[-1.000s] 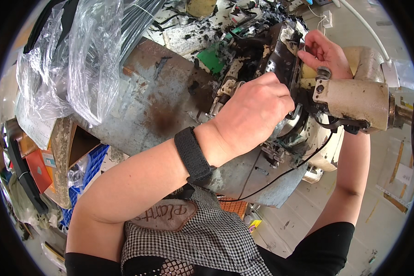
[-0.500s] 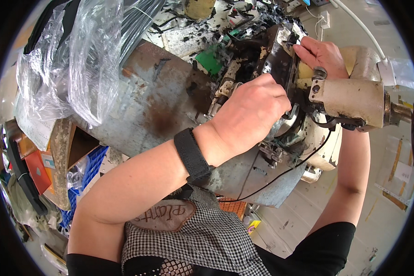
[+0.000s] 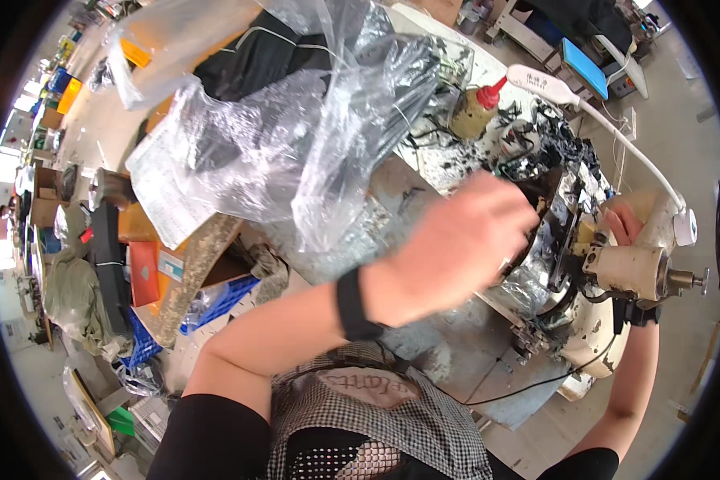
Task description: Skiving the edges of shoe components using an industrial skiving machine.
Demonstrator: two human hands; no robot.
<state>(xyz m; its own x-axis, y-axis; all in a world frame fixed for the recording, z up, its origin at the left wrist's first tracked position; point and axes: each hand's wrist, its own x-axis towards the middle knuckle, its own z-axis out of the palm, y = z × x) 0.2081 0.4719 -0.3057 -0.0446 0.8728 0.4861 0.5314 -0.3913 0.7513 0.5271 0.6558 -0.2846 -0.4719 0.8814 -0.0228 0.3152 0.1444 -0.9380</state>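
My left hand (image 3: 468, 244), with a black strap (image 3: 354, 304) round its wrist, is smeared by motion beside the machine's dark, worn metal part (image 3: 542, 210). Its fingers point away from view, and whether they grip anything does not show. Beyond the beige, paint-chipped machine head (image 3: 626, 270), my right hand (image 3: 626, 222) shows only in part, near the machine's rounded body. The machine head hides the rest of that hand, and its fingertips are not clear. Crumpled clear film (image 3: 528, 292) and small metal parts (image 3: 528, 340) lie at the near side of the machine.
A large clear plastic bag (image 3: 256, 152) with black material covers the worktop's (image 3: 448, 340) far left. Black scraps (image 3: 568, 140) surround a yellowish bottle (image 3: 468, 120) with a red nozzle. A white lamp (image 3: 542, 84) on a bent stem reaches over. A black cable (image 3: 552, 380) crosses the near edge.
The view has swung left, so the machine sits further right and lower. My left hand has shifted away from the machine's near parts; my right hand has drawn back behind the machine head.
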